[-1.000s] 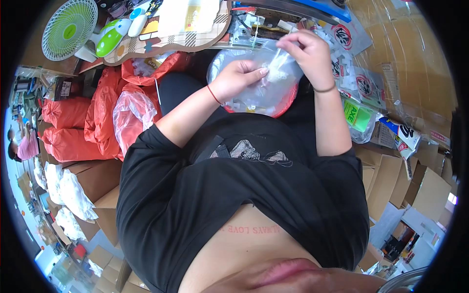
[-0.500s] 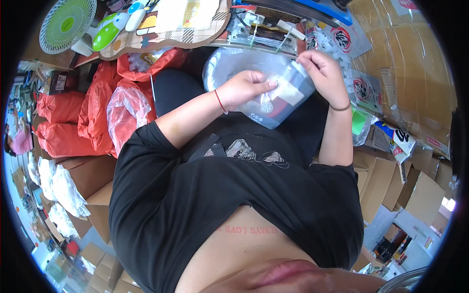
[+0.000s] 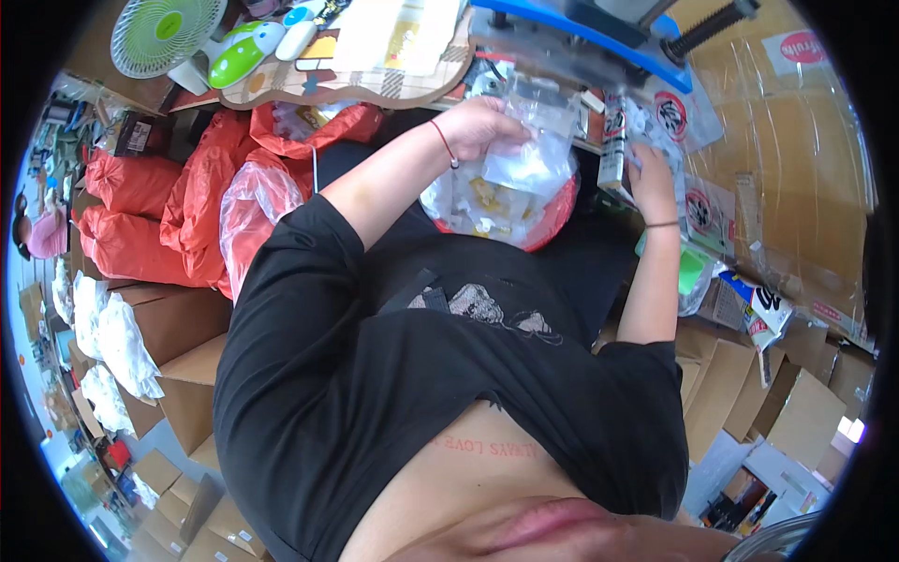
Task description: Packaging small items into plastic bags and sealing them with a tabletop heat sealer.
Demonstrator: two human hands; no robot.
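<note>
My left hand pinches a clear plastic bag by its left side. The bag hangs above a red-rimmed basin that holds many small whitish and yellowish pieces. To the right, my right hand is beside a narrow white printed pack and a heap of small white pieces. Its fingers are curled, and whatever lies between them is too small to make out.
A press with a blue plate stands at the far edge. Far left are a white-and-green fan and a patterned mat. Red bags fill the left side; a large cardboard carton stands on the right.
Both hands were on a grey printed bag over my lap. My left hand now holds the clear bag farther away; my right hand has moved right, to the white pieces. The view has shifted.
</note>
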